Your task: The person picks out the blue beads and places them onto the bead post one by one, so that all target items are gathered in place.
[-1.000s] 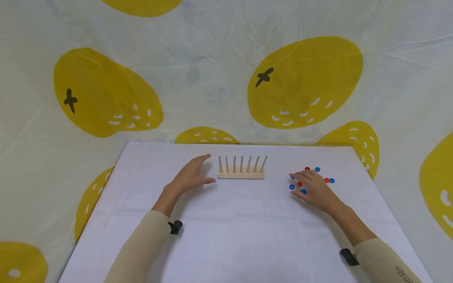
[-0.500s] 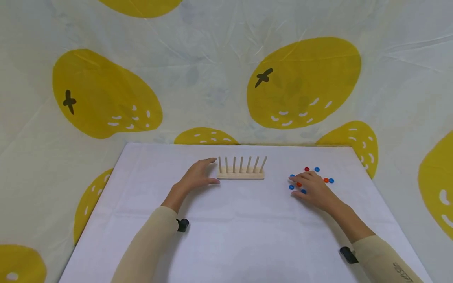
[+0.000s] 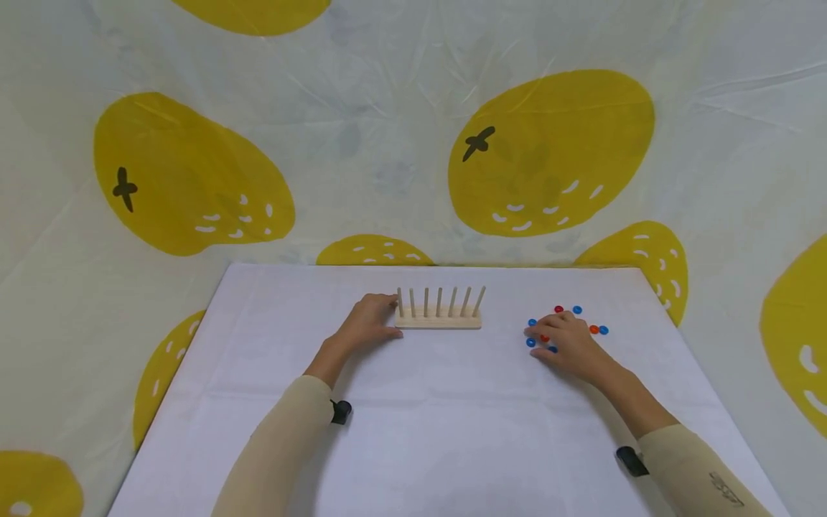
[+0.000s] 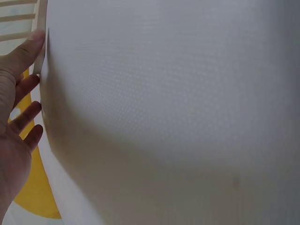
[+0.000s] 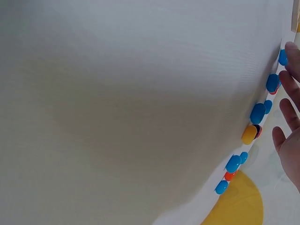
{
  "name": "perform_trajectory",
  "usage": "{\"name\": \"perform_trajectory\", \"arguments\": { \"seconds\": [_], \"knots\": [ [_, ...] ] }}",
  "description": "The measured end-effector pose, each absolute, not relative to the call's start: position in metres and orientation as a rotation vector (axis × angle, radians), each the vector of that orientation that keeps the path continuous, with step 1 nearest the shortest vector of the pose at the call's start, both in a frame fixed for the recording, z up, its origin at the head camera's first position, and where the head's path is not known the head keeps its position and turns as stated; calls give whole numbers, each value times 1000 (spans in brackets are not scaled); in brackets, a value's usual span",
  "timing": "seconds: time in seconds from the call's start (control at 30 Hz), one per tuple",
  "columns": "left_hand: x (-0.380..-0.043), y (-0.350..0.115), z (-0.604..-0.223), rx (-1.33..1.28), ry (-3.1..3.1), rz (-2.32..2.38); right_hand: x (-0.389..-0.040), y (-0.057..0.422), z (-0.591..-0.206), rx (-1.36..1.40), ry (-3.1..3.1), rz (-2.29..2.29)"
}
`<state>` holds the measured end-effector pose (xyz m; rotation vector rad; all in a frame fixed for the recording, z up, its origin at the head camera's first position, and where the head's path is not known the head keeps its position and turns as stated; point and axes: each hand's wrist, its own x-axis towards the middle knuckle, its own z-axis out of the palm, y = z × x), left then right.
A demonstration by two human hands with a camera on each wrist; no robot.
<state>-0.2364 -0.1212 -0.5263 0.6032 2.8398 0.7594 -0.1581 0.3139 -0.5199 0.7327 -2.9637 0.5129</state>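
A wooden peg rack [image 3: 438, 318], a low base with a row of upright pegs, stands near the back of the table. My left hand [image 3: 367, 323] holds its left end, thumb along the front edge and a finger behind the end peg. In the left wrist view the thumb [image 4: 29, 49] lies over the rack's base; the far finger contact is hidden. My right hand [image 3: 568, 345] hovers over small round beads, fingers apart and slightly bent, pinching nothing visible. A blue bead [image 3: 530, 342] and a red bead [image 3: 558, 309] show around it; others are partly covered.
More beads lie right of the hand, an orange bead [image 3: 594, 329] against a blue one [image 3: 604, 330]. The right wrist view also shows a yellow bead [image 5: 249, 134]. A white cloth [image 3: 439, 424] covers the table; a fruit-print curtain [image 3: 388, 143] hangs behind.
My left hand has moved right to the rack's left end, and its thumb and finger have drawn closer together. My right hand stays over the beads with slightly more bent fingers.
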Motion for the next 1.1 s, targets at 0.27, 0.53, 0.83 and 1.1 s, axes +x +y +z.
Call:
{"name": "perform_trajectory", "arguments": {
  "seconds": [0.27, 0.53, 0.83, 1.1],
  "knots": [
    [-237, -117, -528, 628, 2885, 651, -162, 314, -520, 739, -2989, 465],
    [-240, -117, -535, 614, 2886, 655, -163, 312, -521, 725, -2994, 459],
    [-240, -118, -539, 587, 2878, 674, -164, 310, -519, 715, -3018, 480],
    [-238, -118, -535, 579, 2864, 712, -165, 309, -519, 670, -3049, 494]
  ]
}}
